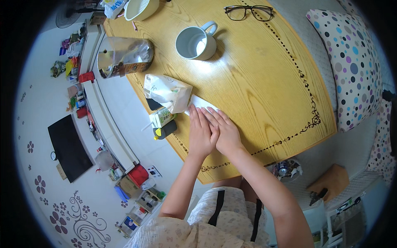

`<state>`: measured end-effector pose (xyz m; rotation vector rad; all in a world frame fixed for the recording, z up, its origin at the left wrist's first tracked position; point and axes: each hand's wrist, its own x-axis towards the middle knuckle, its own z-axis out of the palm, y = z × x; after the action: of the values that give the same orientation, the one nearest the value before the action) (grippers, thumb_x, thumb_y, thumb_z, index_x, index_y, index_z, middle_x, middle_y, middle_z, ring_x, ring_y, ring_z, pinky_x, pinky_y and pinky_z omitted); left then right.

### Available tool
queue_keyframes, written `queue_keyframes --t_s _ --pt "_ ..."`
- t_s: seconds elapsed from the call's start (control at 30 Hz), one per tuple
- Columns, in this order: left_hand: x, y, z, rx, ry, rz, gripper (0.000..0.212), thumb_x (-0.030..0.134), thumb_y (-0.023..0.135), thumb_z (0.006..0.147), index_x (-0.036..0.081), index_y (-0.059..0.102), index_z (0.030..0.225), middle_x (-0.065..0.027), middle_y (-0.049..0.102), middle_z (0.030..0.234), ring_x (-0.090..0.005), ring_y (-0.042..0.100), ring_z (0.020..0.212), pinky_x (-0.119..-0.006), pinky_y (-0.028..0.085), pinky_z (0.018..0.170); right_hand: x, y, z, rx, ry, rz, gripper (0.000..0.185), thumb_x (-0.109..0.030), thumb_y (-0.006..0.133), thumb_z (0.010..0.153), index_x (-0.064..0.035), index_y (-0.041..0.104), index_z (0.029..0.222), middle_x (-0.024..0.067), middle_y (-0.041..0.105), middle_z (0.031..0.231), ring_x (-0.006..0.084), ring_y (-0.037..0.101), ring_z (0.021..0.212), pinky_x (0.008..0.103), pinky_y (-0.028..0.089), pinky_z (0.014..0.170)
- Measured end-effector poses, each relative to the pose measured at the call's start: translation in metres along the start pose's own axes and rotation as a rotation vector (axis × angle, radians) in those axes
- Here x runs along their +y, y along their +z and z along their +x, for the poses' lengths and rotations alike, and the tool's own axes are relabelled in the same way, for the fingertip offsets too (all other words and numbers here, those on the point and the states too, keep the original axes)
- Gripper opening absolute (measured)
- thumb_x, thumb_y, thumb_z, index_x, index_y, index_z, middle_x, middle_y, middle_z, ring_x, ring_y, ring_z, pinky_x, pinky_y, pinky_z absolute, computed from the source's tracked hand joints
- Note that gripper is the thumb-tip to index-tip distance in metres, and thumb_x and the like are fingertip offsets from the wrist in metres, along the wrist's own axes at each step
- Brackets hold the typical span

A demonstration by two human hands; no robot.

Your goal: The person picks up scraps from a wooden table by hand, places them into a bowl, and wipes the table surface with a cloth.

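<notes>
Flat on the wooden table (266,93), a white paper tissue (200,101) lies partly covered by both hands. My left hand (201,130) presses its extended fingertips on the tissue's near part. Beside it, my right hand (225,130) rests palm down on the tissue, its fingers slightly spread and the two hands touching. Just beyond the fingertips sits a soft plastic tissue pack (169,92), tilted and bearing writing. To the left of the left hand are a drink carton (162,117) with a straw and a dark bottle with a yellow cap (164,130).
Farther back stand a pale blue mug (195,43) and a clear plastic canister (127,57). Black-framed eyeglasses (249,13) lie near the right edge. A cream plastic basket (141,9) is at the far end. A dark flat object (153,104) lies beside the tissue pack.
</notes>
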<state>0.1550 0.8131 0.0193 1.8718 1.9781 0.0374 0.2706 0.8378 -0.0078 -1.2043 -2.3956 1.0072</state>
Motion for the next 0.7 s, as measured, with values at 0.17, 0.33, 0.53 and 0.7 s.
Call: queue_keyframes --t_s 0.17,0.33,0.53,0.7 --pt "0.024 0.007 0.002 -0.042 -0.011 0.013 0.079 0.035 0.046 0.092 -0.023 0.016 0.136 -0.0431 0.008 0.145 -0.0535 0.009 0.138 -0.051 0.013 0.115 0.015 -0.009 -0.014 -0.013 0.037 0.035 0.051 -0.024 0.039 0.093 -0.0099 0.041 0.142 -0.0008 0.033 0.151 0.0120 0.026 0.141 0.0317 0.016 0.118" --pt "0.060 0.016 0.022 -0.030 0.085 0.035 0.080 0.036 0.047 0.092 -0.024 0.016 0.135 -0.0434 0.009 0.145 -0.0539 0.009 0.138 -0.052 0.013 0.115 0.045 -0.031 -0.029 0.075 0.064 0.043 0.050 -0.023 0.039 0.093 -0.0103 0.040 0.142 -0.0017 0.035 0.150 0.0114 0.029 0.139 0.0312 0.018 0.118" --pt "0.117 0.024 0.066 -0.012 0.206 0.074 0.084 0.044 0.047 0.089 -0.024 0.024 0.133 -0.0429 0.014 0.144 -0.0514 0.011 0.139 -0.050 0.011 0.116 0.088 -0.079 -0.040 0.201 0.157 -0.099 0.048 -0.023 0.039 0.093 -0.0103 0.045 0.139 -0.0017 0.039 0.148 0.0112 0.033 0.137 0.0311 0.023 0.116" --pt "0.163 0.039 0.095 0.003 0.312 0.087 0.085 0.048 0.041 0.089 -0.023 0.025 0.135 -0.0424 0.014 0.145 -0.0505 0.009 0.140 -0.049 0.008 0.117 0.123 -0.110 -0.058 0.203 0.254 -0.246 0.050 -0.024 0.036 0.096 -0.0124 0.037 0.144 -0.0030 0.033 0.152 0.0106 0.028 0.140 0.0303 0.018 0.117"
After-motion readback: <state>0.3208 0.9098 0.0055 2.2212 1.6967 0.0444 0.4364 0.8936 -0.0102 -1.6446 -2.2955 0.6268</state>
